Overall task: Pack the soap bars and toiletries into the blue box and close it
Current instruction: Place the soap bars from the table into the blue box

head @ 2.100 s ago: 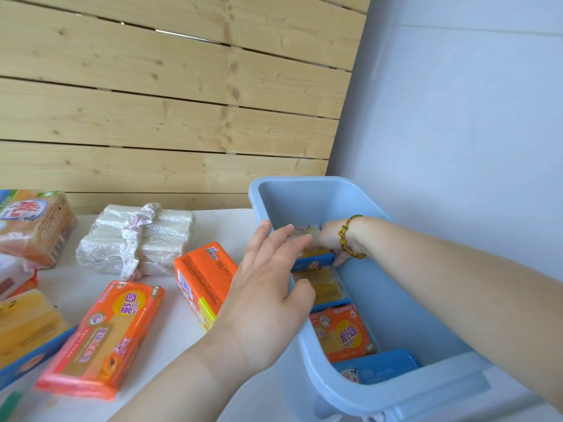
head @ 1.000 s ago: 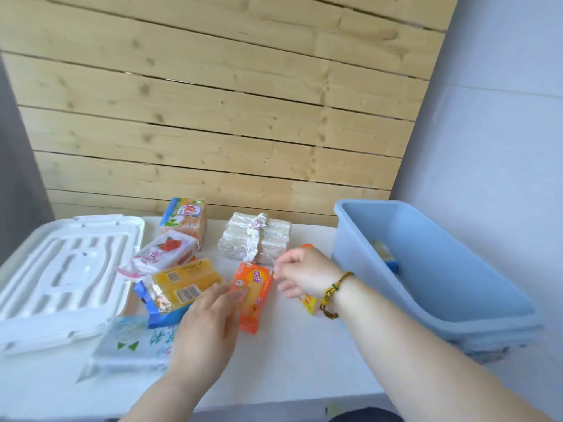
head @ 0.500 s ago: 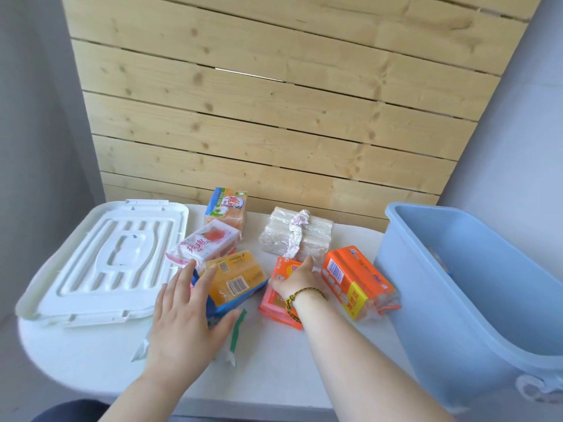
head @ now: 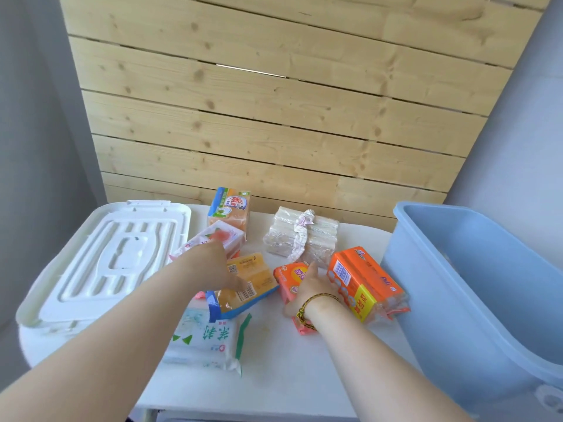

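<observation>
Soap bars and toiletries lie spread on a white table as a person reaches in with 2 bare arms. The left hand lies palm down on a yellow soap pack with a blue edge, thumb beside the barcode. Its fingers are hidden behind the back of the hand, so whether it grips the pack cannot be told. The right hand, a braided bracelet at the wrist, closes over a flat orange soap bar, thumb at the bar's near left edge and fingers down its right side. Just right of that hand, touching it, lies an orange multi-pack in clear film. Beyond the multi-pack, further right of the right hand, stands the blue box, open at the top, its inside mostly hidden from this angle. The box's white lid lies flat to the left of the left hand, apart from the box. Just beyond the left hand sits a pink-and-white pack, and behind that an orange-and-blue pack stands upright near the wooden plank wall. Farther off, between the 2 hands, rests a clear-wrapped bundle of pale bars. Under the left forearm lies a white packet with green lettering, the near end of the yellow soap pack resting on it.
</observation>
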